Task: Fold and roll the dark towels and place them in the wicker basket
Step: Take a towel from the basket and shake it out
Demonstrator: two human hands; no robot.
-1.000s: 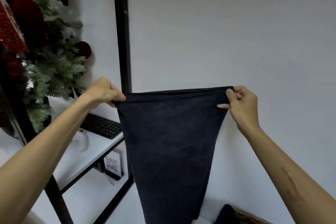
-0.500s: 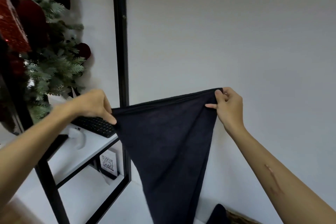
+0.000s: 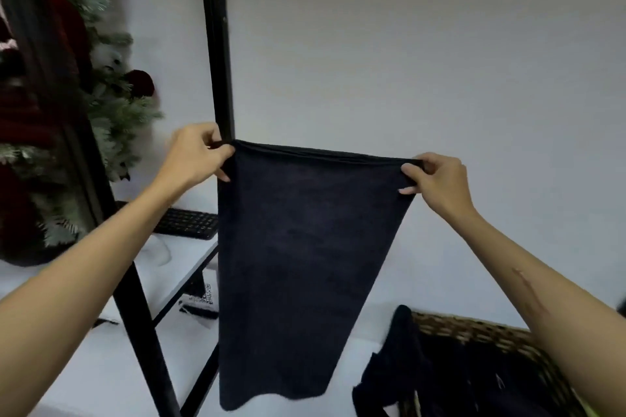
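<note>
Your left hand [image 3: 194, 156] pinches the top left corner of the dark towel [image 3: 298, 264], thumb and fingers curled tight on the hem. Your right hand [image 3: 437, 179] pinches the top right corner the same way. Towel hangs full length btwn them, top edge taut and roughly level, bottom edge free above the white surface [image 3: 101, 359]. Wicker basket [image 3: 491, 332] sits low right, w/ more dark cloth [image 3: 403, 355] draped over its near rim; can't tell if that's rolled or loose. Step looks like: spread before the first fold. Next move prob needs both corners brought together evenly, or the towel laid flat, w/o letting the hem slip.
</note>
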